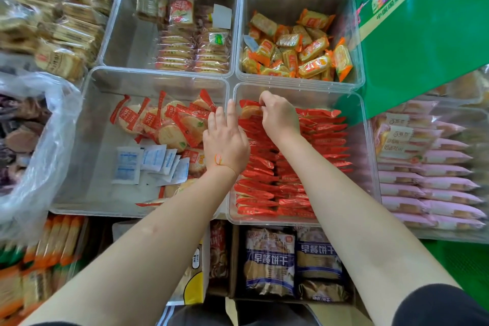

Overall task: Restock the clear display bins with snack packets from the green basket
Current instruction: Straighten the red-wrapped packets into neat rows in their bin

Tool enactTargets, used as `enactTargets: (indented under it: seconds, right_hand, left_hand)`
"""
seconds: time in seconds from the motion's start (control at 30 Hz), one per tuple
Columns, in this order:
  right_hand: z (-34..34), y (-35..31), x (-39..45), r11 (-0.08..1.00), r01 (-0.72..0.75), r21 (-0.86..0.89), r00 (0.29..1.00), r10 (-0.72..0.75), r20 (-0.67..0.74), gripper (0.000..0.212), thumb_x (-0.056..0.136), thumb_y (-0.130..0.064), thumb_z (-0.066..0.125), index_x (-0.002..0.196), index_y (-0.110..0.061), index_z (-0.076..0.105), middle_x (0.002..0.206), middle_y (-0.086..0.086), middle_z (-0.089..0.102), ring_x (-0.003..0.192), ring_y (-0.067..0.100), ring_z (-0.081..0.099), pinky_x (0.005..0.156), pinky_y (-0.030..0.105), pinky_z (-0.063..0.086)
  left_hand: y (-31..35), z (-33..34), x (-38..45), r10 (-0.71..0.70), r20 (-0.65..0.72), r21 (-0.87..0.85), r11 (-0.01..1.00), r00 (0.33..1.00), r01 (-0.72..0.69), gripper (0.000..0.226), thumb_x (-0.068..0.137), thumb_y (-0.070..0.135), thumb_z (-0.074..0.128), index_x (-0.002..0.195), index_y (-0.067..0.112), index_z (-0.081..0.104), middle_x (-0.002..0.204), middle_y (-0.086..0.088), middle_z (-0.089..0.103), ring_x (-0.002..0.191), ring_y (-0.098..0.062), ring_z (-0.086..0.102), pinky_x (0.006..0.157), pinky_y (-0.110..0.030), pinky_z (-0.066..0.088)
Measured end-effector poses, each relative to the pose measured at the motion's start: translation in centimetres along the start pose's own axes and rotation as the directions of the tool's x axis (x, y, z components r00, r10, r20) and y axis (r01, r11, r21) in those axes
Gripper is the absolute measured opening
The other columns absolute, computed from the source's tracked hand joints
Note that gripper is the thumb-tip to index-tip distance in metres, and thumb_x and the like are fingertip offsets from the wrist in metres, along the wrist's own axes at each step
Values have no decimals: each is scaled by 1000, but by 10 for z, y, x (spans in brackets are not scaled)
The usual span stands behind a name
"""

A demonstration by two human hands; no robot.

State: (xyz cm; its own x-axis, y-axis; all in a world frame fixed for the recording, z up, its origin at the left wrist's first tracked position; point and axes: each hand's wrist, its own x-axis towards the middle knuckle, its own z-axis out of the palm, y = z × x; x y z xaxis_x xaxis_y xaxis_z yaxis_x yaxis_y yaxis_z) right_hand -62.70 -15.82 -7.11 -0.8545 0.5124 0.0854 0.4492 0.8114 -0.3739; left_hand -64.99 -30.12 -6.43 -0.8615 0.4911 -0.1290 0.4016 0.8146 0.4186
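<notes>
Fingers of the right hand (277,116) pinch a red-wrapped round cracker packet (250,111) in the clear plastic bin (366,140); left hand (225,140) fingers straight, resting on the rim

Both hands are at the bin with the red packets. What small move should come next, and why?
Probably the right hand should press the round cracker packet it pinches down upright at the far end of the red packet rows. The packets stand in tight rows, and bare space shows only at the far wall of that bin. The left hand rests with straight fingers at the bin's left wall.
</notes>
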Motion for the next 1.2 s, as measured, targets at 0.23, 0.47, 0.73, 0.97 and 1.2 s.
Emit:
enactTargets:
  seconds: [0.23, 0.47, 0.73, 0.97, 1.2]
  right_hand:
    - [11, -16, -8, 975, 169, -146, 976, -145, 162, 21, 97, -15, 53, 108, -5, 68, 98, 16, 66, 93, 37, 64, 72, 41, 50]
    - [-7, 1, -1, 983, 137, -125, 987, -125, 102, 31, 92, -1, 43, 108, -7, 69, 102, 11, 67, 98, 32, 62, 75, 40, 53]
    - [0, -9, 1, 947, 132, -294, 991, -125, 42, 17, 69, 15, 67, 67, 0, 59, 67, 14, 56, 50, 32, 59, 43, 29, 35]
    - [2, -13, 6, 994, 32, -107, 998, -37, -48, 13, 93, -3, 47, 90, -3, 60, 89, 12, 63, 74, 35, 62, 55, 31, 34]
    - [12, 1, 10, 993, -67, -99, 971, 88, 223, 25, 97, -9, 43, 107, -8, 65, 106, 9, 62, 96, 33, 61, 68, 35, 44]
  left_hand:
    - [-1, 1, 1, 3, 1, -6, 1000, 1000, -3, 59, 101, 25, 30, 157, 17, 13, 156, -16, 31, 144, -35, 25, 112, -47, 30]
    - [-1, 2, 1, 9, -1, 1, 1000, 1000, -9, 59, 101, 26, 30, 157, 16, 13, 154, -16, 33, 142, -35, 28, 111, -47, 33]
    - [-1, 1, 1, 10, -7, 14, 1000, 1000, -10, 60, 101, 26, 30, 157, 16, 12, 152, -16, 35, 140, -34, 30, 107, -46, 36]
    - [-2, 3, 2, 16, -12, 11, 1000, 1000, -15, 60, 101, 26, 32, 157, 16, 12, 151, -17, 36, 139, -35, 32, 105, -45, 37]
    - [-3, 5, 2, 18, -22, 6, 1000, 1000, -18, 59, 101, 25, 31, 157, 16, 13, 149, -16, 38, 136, -34, 34, 104, -44, 37]
